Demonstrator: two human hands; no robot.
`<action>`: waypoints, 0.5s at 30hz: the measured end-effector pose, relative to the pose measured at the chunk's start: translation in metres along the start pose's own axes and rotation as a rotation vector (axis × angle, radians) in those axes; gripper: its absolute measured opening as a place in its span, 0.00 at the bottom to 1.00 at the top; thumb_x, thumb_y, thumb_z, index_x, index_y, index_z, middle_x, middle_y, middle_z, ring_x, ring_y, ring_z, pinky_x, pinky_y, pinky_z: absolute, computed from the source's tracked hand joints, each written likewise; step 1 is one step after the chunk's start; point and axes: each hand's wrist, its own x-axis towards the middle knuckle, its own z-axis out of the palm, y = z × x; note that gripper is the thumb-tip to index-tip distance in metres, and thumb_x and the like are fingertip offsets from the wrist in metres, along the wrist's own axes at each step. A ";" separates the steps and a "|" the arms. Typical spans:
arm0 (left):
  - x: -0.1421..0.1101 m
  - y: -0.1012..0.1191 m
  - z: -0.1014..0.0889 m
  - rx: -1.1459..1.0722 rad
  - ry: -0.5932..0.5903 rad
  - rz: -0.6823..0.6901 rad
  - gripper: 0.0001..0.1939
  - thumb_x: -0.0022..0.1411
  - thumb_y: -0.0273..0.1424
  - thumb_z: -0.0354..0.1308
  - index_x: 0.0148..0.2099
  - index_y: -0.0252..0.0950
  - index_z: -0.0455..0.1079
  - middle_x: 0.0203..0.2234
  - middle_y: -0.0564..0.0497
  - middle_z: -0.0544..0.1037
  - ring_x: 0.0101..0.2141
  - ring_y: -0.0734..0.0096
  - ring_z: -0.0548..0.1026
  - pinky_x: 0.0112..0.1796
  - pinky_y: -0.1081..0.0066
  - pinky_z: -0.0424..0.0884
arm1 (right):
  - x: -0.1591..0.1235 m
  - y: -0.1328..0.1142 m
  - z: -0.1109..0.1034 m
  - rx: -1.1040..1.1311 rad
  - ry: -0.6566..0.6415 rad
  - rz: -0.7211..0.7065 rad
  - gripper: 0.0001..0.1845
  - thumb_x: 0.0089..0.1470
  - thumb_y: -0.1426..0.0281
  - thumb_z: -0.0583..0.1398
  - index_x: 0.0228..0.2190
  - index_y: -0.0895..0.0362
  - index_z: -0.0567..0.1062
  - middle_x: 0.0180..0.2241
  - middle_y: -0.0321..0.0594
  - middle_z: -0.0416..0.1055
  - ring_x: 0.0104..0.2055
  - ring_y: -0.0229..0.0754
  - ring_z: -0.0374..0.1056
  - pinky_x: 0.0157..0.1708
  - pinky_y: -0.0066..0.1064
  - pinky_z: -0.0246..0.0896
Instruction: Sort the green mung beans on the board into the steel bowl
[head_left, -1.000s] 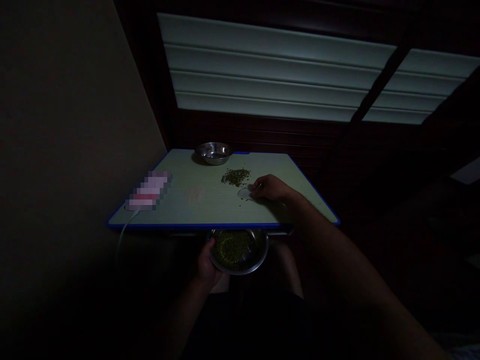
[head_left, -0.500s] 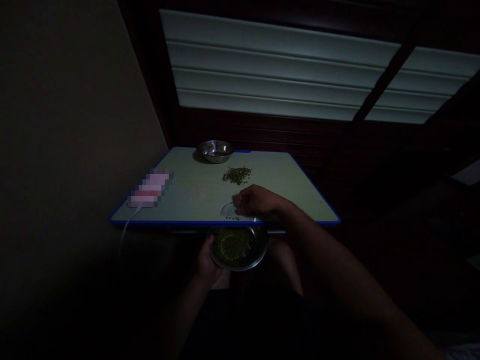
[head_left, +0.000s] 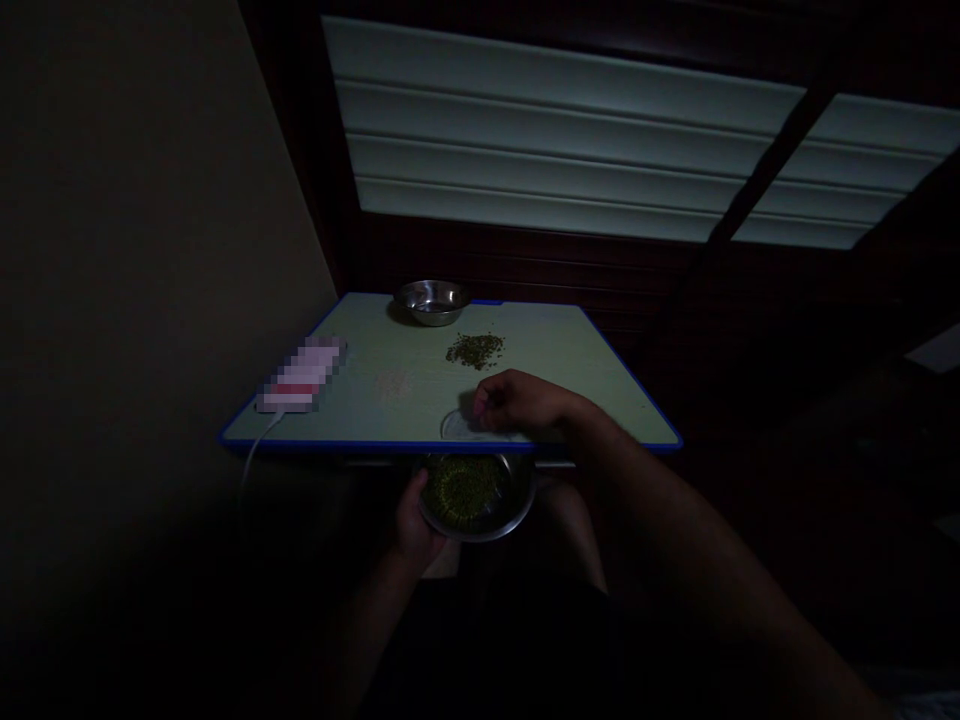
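My left hand (head_left: 417,525) grips the left rim of a steel bowl (head_left: 517,522), held just below the table's near edge. Small green beans, seemingly mung beans (head_left: 465,490), cover much of the bowl's bottom. Above it, my right hand (head_left: 514,402) is closed on a clear, thin, round-edged plastic piece (head_left: 457,425), which lies flat against the tabletop by the near edge. My fingers hide part of this piece. Farther back on the table lies a loose pile of beans (head_left: 476,350), apart from my right hand.
The pale table (head_left: 352,420) has a blue rim. A second steel bowl (head_left: 432,304) stands at its back edge. At the left lies a blurred-out phone-like object (head_left: 300,375) with a white cable (head_left: 255,450). A faint pale patch (head_left: 394,384) marks the tabletop. A wall rises on the left.
My right hand has drawn the clear plastic piece toward the near edge. The few beans in front of it there no longer show on the table. My left hand holds the bowl nearly still.
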 end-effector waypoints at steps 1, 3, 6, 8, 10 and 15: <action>0.000 0.000 0.000 0.004 0.005 0.004 0.12 0.54 0.34 0.57 0.37 0.33 0.77 0.32 0.44 0.83 0.39 0.54 0.79 0.48 0.55 0.70 | 0.003 0.004 -0.004 0.044 0.046 -0.004 0.10 0.39 0.71 0.64 0.28 0.59 0.73 0.23 0.32 0.69 0.24 0.32 0.61 0.28 0.27 0.57; 0.001 0.000 -0.001 0.016 0.000 0.011 0.12 0.54 0.34 0.57 0.37 0.33 0.77 0.32 0.45 0.83 0.40 0.55 0.79 0.48 0.56 0.70 | 0.013 0.013 -0.013 0.114 0.262 -0.044 0.08 0.40 0.70 0.63 0.26 0.59 0.70 0.23 0.32 0.68 0.24 0.32 0.60 0.28 0.26 0.56; 0.001 0.000 -0.001 0.030 -0.004 0.015 0.13 0.53 0.34 0.58 0.38 0.33 0.77 0.32 0.45 0.83 0.41 0.55 0.78 0.49 0.56 0.69 | 0.029 0.034 -0.026 0.152 0.667 -0.114 0.06 0.40 0.71 0.60 0.22 0.57 0.66 0.22 0.31 0.66 0.26 0.34 0.61 0.30 0.27 0.57; 0.001 0.000 -0.001 0.031 -0.001 0.024 0.13 0.53 0.34 0.58 0.37 0.33 0.77 0.32 0.45 0.83 0.41 0.55 0.78 0.49 0.56 0.69 | 0.037 0.047 -0.031 0.094 0.892 -0.133 0.05 0.39 0.70 0.59 0.23 0.56 0.66 0.22 0.32 0.65 0.27 0.35 0.62 0.31 0.28 0.58; 0.001 0.000 -0.002 0.042 -0.005 0.023 0.13 0.53 0.35 0.58 0.37 0.33 0.77 0.32 0.45 0.83 0.42 0.54 0.78 0.49 0.56 0.70 | 0.039 0.056 -0.032 -0.002 1.000 -0.136 0.04 0.39 0.71 0.57 0.23 0.56 0.67 0.23 0.32 0.66 0.27 0.35 0.61 0.32 0.28 0.57; 0.001 0.001 -0.002 0.061 0.010 0.021 0.13 0.54 0.35 0.58 0.38 0.34 0.77 0.33 0.46 0.83 0.42 0.56 0.78 0.49 0.57 0.70 | 0.034 0.060 -0.027 -0.183 1.038 -0.124 0.06 0.41 0.71 0.56 0.25 0.57 0.72 0.25 0.35 0.69 0.30 0.37 0.63 0.35 0.30 0.58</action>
